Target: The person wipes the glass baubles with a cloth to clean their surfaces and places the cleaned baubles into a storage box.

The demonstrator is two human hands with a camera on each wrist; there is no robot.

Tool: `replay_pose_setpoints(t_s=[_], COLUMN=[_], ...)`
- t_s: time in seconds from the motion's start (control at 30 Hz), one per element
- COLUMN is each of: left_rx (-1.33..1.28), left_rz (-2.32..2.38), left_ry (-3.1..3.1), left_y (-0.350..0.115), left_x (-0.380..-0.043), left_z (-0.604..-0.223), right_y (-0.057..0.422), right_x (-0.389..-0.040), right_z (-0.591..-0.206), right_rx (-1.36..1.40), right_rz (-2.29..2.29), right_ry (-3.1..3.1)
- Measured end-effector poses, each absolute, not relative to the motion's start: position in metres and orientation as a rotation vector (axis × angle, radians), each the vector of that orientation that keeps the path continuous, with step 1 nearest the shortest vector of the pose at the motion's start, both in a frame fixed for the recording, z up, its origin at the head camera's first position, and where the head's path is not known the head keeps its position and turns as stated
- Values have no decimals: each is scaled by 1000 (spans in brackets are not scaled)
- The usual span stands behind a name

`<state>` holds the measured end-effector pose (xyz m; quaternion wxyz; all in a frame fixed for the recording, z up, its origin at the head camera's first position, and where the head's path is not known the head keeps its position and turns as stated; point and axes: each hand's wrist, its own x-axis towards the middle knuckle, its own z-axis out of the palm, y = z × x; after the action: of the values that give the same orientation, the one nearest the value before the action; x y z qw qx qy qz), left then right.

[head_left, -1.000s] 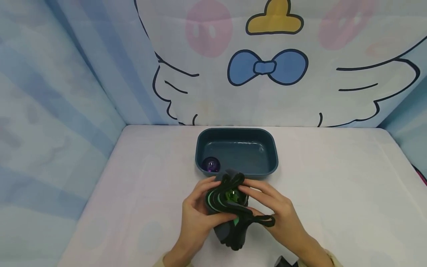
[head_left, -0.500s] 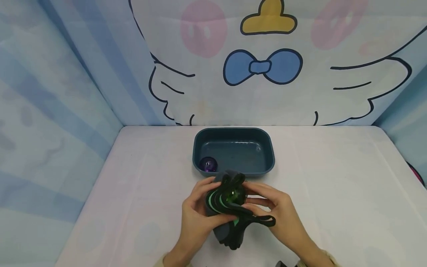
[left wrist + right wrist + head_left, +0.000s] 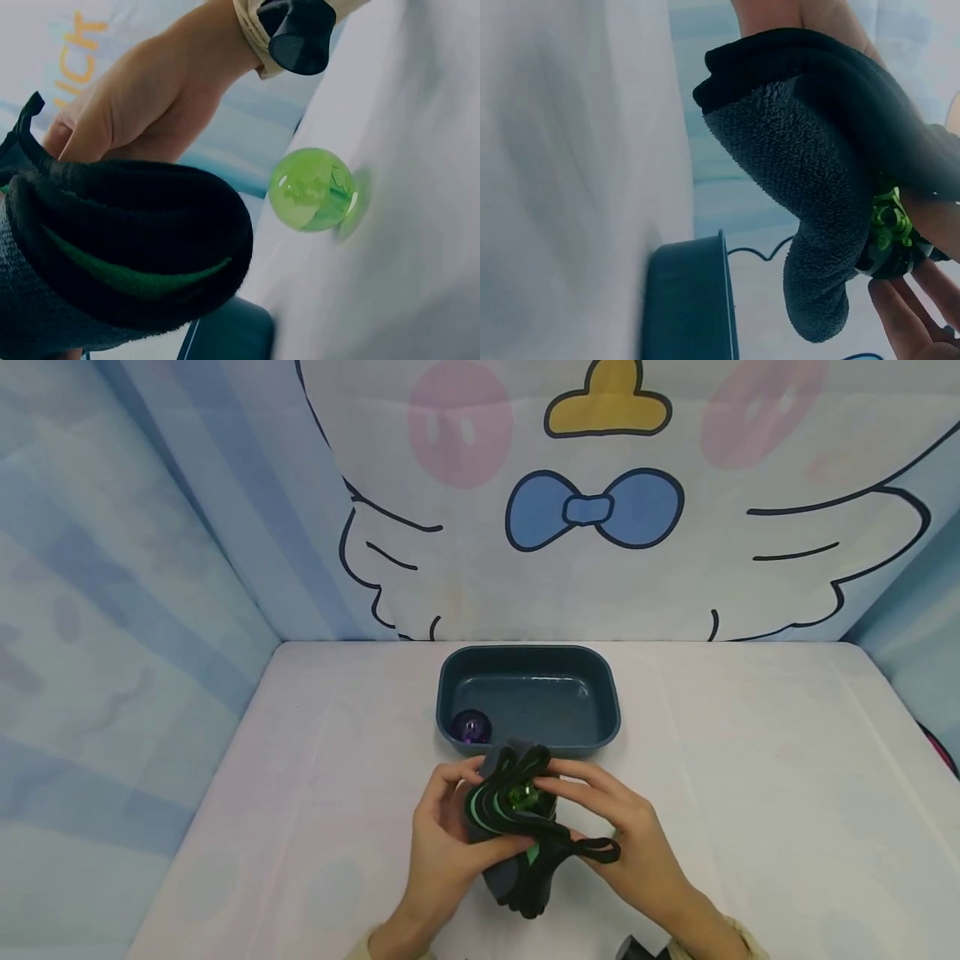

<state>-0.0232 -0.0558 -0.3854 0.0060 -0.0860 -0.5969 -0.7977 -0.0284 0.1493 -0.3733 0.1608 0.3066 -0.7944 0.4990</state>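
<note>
In the head view my left hand [image 3: 444, 843] grips a folded dark grey cloth [image 3: 517, 885] with black edging and a green stripe, its thumb across the front. A clear green ball [image 3: 522, 795] is tucked in the cloth's folds, partly covered. My right hand [image 3: 633, 827] holds this ball from the right, with fingertips over its top. In the right wrist view, right fingers [image 3: 904, 315] touch the ball [image 3: 891, 221] beside the fuzzy cloth [image 3: 780, 142]. The left wrist view shows another lime-green clear ball [image 3: 311, 189] on the white table, hidden in the head view.
Just beyond the hands stands a dark blue rectangular bin [image 3: 555, 714] with a purple clear ball [image 3: 471, 727] in its near left corner. A printed cartoon curtain [image 3: 600, 585] rises behind the white table [image 3: 750, 760]. A black device [image 3: 636, 948] shows at the right wrist.
The right fingers first shift to the ball's right side, baring more of it, then return over its top. The left hand keeps its grip on the cloth.
</note>
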Motion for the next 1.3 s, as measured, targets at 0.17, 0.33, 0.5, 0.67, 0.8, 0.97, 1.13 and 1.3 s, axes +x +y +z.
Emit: replay_pose_setpoints(t_s=[0.17, 0.33, 0.5, 0.67, 0.8, 0.97, 1.13, 1.3], left_rx=[-456, -790, -820, -705, -705, -765, -716, -654], left_rz=[-2558, -2603, -2681, -2587, -2301, -2146, -2134, -2248], left_ry=[-1765, -1593, -1592, -1760, -1942, -1976, -1925, -1864], left_y=[-62, -69, -72, -73, -72, -68, -66, -66], left_x=[-22, -25, -27, -29, -30, -30, -32, -32], left_z=[-391, -397, -399, -398, -399, -402, -406, -407], right_y=[151, 153, 153, 152, 150, 148, 142, 142], right_x=[-29, -31, -32, -32, -33, -32, -31, -31], right_z=[-373, -375, -376, -377, -377, -376, -374, -375], right_rx=[852, 870, 878, 886, 918, 896, 788, 758], right_rz=[1530, 1579, 1518, 1467, 1449, 1466, 1631, 1770], right_ry=[-2217, -2128, -2079, -2063, -2048, -2098, -2168, -2206])
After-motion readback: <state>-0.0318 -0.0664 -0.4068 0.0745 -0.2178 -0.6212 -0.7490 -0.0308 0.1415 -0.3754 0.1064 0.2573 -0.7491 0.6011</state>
